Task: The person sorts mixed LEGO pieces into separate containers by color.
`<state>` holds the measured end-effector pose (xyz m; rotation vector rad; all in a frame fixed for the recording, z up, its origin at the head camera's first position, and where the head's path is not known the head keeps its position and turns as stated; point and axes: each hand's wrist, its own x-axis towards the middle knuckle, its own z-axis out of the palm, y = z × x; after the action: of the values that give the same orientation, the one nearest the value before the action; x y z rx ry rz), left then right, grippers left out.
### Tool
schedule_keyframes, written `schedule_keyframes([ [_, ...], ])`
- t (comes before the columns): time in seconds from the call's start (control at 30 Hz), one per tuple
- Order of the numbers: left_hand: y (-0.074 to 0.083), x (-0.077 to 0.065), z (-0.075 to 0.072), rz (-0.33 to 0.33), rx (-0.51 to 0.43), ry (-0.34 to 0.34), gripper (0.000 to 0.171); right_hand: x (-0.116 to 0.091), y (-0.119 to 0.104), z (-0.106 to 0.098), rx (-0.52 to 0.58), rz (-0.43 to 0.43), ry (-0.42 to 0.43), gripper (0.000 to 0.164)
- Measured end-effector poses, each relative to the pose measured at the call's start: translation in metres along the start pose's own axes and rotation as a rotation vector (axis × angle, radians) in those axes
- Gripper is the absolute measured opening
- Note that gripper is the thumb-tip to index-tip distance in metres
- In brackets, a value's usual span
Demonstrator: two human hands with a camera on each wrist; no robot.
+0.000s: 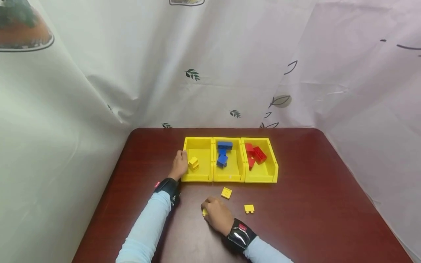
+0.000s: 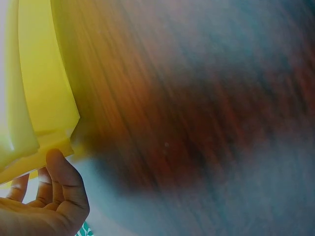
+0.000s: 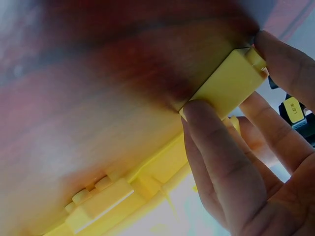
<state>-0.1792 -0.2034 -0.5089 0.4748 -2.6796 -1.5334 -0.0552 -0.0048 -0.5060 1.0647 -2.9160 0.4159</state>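
Observation:
My left hand [image 1: 179,165] grips the left side wall of the leftmost yellow bin [image 1: 200,178]; in the left wrist view its thumb [image 2: 63,164] lies on the bin's edge, with the fingers bent beyond it. Over the table in front of the bins, my right hand [image 1: 218,214] pinches a yellow toy brick [image 3: 229,81] between thumb and fingers, one stud showing at its end. Two more yellow bricks lie on the table: one [image 1: 226,193] close behind the right hand, another [image 1: 249,208] to its right. Inside the leftmost bin are yellow bricks [image 1: 193,163].
Beside the leftmost bin stand a middle bin [image 1: 235,178] with blue bricks [image 1: 222,160] and a right bin [image 1: 263,178] with red bricks [image 1: 259,155]. The dark wooden table [image 1: 312,204] meets a white patterned curtain [image 1: 230,73] at its back and sides.

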Motion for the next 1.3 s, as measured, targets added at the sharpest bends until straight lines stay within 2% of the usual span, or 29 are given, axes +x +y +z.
schedule_keyframes([
  [0.3, -0.002, 0.002, 0.001, -0.021, 0.006, -0.003, 0.045, 0.002, 0.001, 0.001, 0.013, -0.004, 0.007, 0.019],
  [0.5, -0.001, 0.003, 0.001, -0.038, 0.004, -0.005, 0.046, 0.014, 0.003, -0.010, 0.069, -0.029, -0.016, 0.020],
  [0.63, -0.002, 0.004, 0.002, -0.012, 0.002, -0.006, 0.047, 0.040, 0.004, -0.028, 0.154, -0.046, 0.002, 0.024],
  [0.73, -0.004, 0.004, 0.002, 0.001, -0.001, -0.003, 0.046, 0.067, 0.002, -0.039, 0.170, -0.050, 0.020, 0.025],
  [0.83, -0.004, 0.003, 0.002, 0.005, -0.013, -0.010, 0.045, 0.095, -0.001, -0.044, 0.127, -0.039, 0.029, 0.022],
  [1.0, -0.005, 0.004, 0.003, 0.035, -0.012, 0.002, 0.046, 0.133, -0.001, -0.047, 0.024, 0.024, -0.004, 0.012],
  [1.17, -0.008, 0.001, 0.004, 0.031, 0.008, 0.006, 0.043, 0.157, 0.001, -0.048, -0.013, 0.115, -0.039, 0.013],
  [1.3, -0.005, 0.001, -0.001, 0.024, -0.011, 0.007, 0.042, 0.171, -0.001, -0.052, -0.012, 0.141, -0.053, 0.018],
])
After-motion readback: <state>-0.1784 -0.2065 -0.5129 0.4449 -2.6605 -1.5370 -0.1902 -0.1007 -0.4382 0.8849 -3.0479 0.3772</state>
